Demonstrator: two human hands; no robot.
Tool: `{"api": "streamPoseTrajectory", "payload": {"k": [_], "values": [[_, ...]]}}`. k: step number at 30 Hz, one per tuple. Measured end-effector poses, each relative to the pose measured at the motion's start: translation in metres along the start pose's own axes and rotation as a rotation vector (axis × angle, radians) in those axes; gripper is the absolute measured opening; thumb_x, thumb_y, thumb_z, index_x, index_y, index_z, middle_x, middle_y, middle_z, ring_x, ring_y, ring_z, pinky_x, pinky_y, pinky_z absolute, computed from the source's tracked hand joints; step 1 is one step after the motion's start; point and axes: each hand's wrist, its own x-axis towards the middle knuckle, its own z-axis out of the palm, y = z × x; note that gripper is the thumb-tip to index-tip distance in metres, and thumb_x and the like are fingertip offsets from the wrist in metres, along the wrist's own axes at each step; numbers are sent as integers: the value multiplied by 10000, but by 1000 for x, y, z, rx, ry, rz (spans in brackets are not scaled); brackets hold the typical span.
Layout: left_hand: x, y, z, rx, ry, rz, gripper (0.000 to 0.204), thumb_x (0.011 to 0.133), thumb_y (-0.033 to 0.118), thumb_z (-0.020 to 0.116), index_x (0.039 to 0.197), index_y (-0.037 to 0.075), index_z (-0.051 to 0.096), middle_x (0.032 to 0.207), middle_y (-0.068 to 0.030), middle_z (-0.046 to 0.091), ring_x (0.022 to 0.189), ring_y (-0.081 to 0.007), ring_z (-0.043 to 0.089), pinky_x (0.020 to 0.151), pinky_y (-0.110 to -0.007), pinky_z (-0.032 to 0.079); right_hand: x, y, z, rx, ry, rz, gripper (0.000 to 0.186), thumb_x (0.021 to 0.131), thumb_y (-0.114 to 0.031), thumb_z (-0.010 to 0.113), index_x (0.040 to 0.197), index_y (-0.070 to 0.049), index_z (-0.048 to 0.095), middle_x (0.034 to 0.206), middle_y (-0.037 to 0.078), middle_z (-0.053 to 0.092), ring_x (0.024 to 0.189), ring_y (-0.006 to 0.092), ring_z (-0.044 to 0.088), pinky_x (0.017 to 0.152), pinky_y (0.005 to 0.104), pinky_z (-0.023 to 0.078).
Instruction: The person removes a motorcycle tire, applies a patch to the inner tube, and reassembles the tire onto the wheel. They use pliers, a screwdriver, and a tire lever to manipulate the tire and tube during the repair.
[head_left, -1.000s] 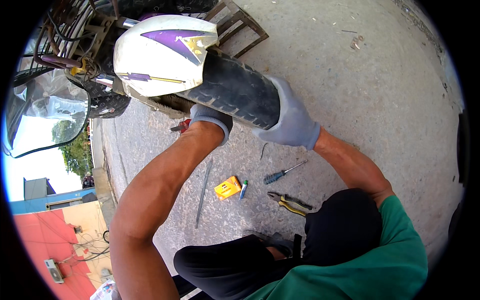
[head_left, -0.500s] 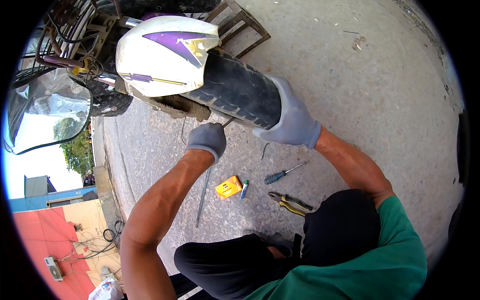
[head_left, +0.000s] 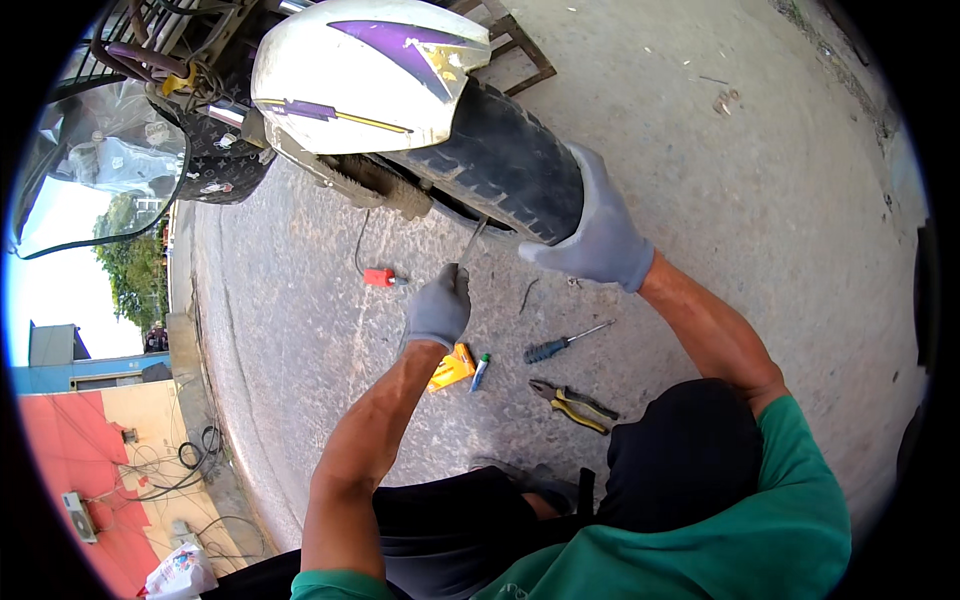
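My left hand (head_left: 438, 308), in a grey glove, is closed round a long thin metal tire lever (head_left: 473, 246). The lever's far end meets the near edge of a worn black tire (head_left: 505, 160), where the tire and rim come together; whether the tip is under the bead I cannot tell. My gloved right hand (head_left: 603, 235) wraps round the front end of the tire, thumb on the near sidewall and fingers over the tread. Above the wheel sits a white fender (head_left: 345, 75) with purple and yellow marks.
On the concrete lie a red object (head_left: 379, 277) near a thin cable, a yellow box (head_left: 455, 368), a small tube (head_left: 481, 372), a screwdriver (head_left: 565, 343) and yellow-handled pliers (head_left: 572, 404). A wooden stool (head_left: 520, 45) stands behind the wheel. My knees are close below the pliers.
My left hand has drawn back from the wheel toward me, so more of the lever's far end shows. The red object has come into sight. My right hand stays on the tire.
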Motion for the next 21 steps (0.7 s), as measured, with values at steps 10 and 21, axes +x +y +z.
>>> {"api": "streamPoseTrajectory", "payload": {"k": [10,21], "values": [[-4,-17,47,-188,69,-93,368,1065,390,554,1191,79,706,658,-165,690,671,-323,747,653,-455,567,-3,-4,9,-65,41,19,1046,651,-263,947,1476,32,375,1352,218,518,1247,331,582,1058,423,487],[-7,-14,80,-405,143,-118,381,1062,396,559,1192,71,709,683,-167,709,709,-326,760,674,-432,571,-3,-9,8,-138,16,5,1078,635,-250,961,1487,39,367,1381,198,507,1254,309,584,1060,408,492]]}}
